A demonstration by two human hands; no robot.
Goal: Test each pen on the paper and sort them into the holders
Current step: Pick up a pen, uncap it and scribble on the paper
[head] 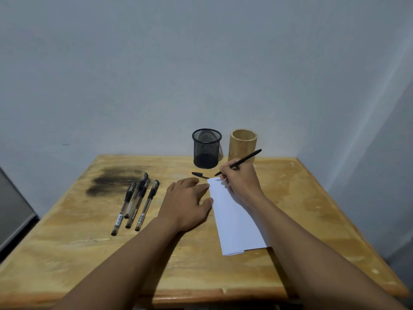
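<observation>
The left hand (186, 203), fingers spread flat, pins the paper (232, 218) near the table's (67, 253) middle. The right hand (240, 182) pinches a black pen (243, 161), tip at the paper's far edge; short, light strokes should suffice. Four pens (136, 204) wait left; both holders (206, 148) stand at the far edge.

Right hand (240, 182) hides the middle of the black pen (244, 161), and its grip can't be made out. Tip contact with the paper (234, 218) is too small to tell. Left hand (186, 203) covers the paper's left edge. Pen bundle (136, 204) overlaps, labels unreadable. Mesh holder (206, 148) and wooden holder (242, 146) interiors are only partly visible. Worktop (89, 253) is cut off at the near edge.
</observation>
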